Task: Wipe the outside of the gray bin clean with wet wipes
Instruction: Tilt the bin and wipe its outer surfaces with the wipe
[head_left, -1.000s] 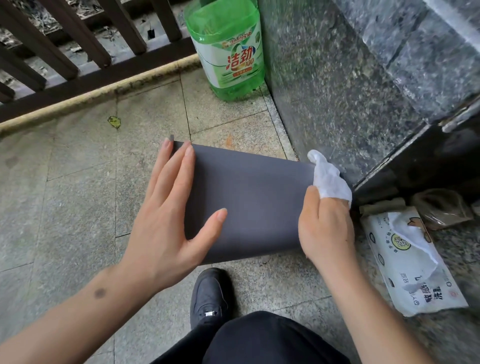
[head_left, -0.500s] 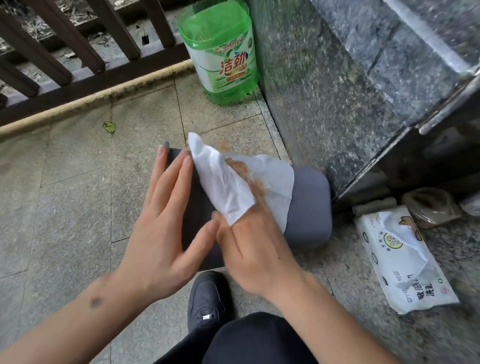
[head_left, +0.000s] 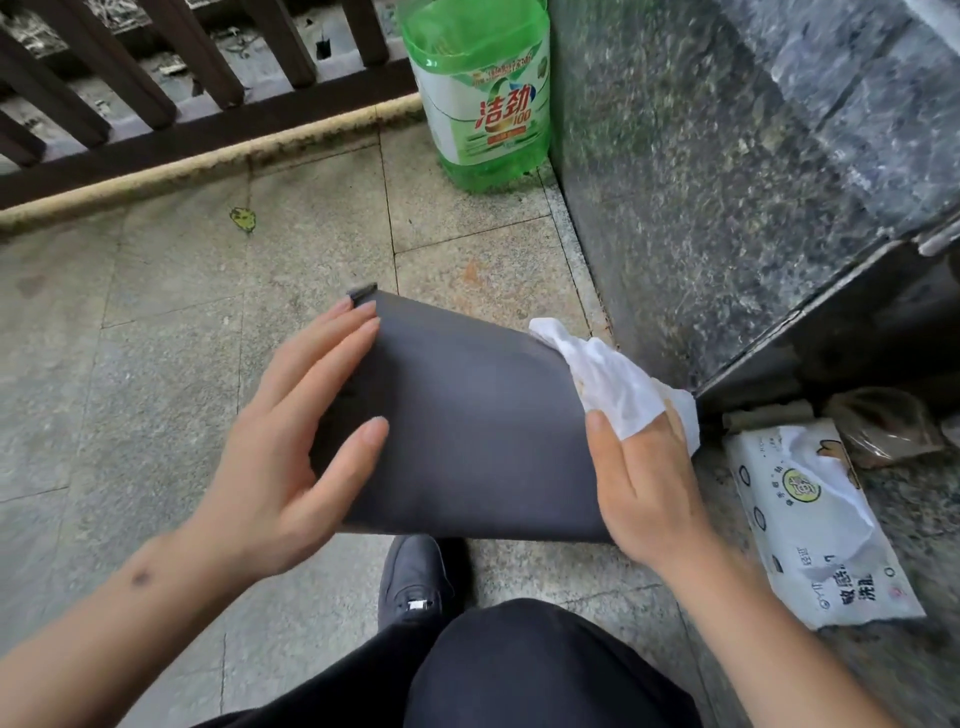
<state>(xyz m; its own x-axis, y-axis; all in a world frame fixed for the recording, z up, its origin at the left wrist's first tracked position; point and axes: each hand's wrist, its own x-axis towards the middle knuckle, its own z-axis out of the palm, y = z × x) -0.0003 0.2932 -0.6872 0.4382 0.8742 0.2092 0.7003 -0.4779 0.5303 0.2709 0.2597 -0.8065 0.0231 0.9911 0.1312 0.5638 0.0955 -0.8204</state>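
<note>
Fence (head_left: 156, 98): dark bars run along the far left, past the floor's edge.
Floor (head_left: 130, 364): gray stone tiles, with a small yellow-green leaf (head_left: 242, 219) lying on them, well apart from my hands.
My left hand (head_left: 291, 441): my grip here is open. The fingers are straight and lie flat on the left end of the bin, with the thumb spread out over its side.
Gray bin (head_left: 467, 426): it lies on its side between my two hands, over the floor, just in front of my shoe. Its smooth dark side faces up at me.
My shoe (head_left: 415, 582): black, on the floor under the near edge of the bin. My dark trouser leg (head_left: 519, 670) is below it.
Green bottle (head_left: 483, 93): a big one stands upright at the far side, in the corner by the stone wall.
Wet wipe (head_left: 613, 384): white and bunched, pressed on the right end of the bin.
My right hand (head_left: 644, 483): my grip is clamped on the wipe, fingers tucked under it.
Stone wall (head_left: 727, 182): dark and speckled, very near the bin's right end.
Wipes pack (head_left: 810, 525): white, lying on the floor to the right of my right hand, with a wipe poking out.
</note>
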